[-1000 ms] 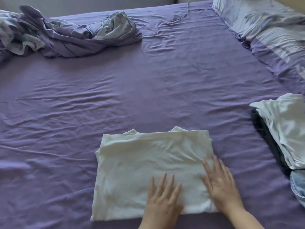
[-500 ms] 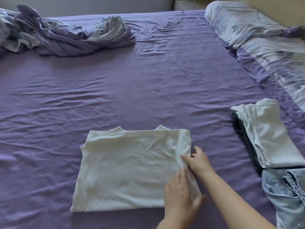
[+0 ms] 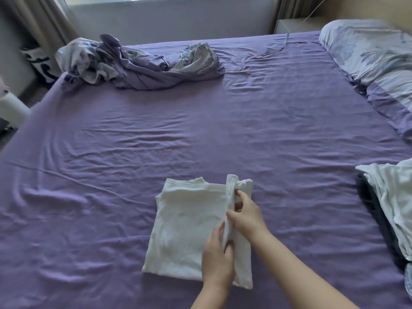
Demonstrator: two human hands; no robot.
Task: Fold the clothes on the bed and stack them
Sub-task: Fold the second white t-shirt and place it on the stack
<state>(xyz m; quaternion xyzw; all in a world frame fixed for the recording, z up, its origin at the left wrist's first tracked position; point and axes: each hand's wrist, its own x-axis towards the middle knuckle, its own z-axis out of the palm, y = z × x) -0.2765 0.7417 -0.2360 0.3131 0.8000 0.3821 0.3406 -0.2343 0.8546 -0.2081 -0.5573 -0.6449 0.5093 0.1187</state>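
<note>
A folded white garment [image 3: 187, 228] lies on the purple bed sheet [image 3: 200, 139] near the front edge. My left hand [image 3: 217, 257] pinches the garment's right edge near the lower end. My right hand [image 3: 247, 212] grips the same edge higher up, and the edge stands lifted off the bed as a raised ridge. At the right edge lies a pile with a pale folded garment [image 3: 392, 204] on top of a dark one [image 3: 376, 221].
A crumpled purple and floral duvet [image 3: 138, 61] lies at the far left of the bed. Pillows [image 3: 370, 54] line the right side. A thin cable [image 3: 281, 45] trails across the far sheet. A bit of blue denim [image 3: 408, 284] shows at the right edge.
Both hands went from lying flat on the white garment to gripping its right edge and raising it. The view pulled back and now shows more of the room.
</note>
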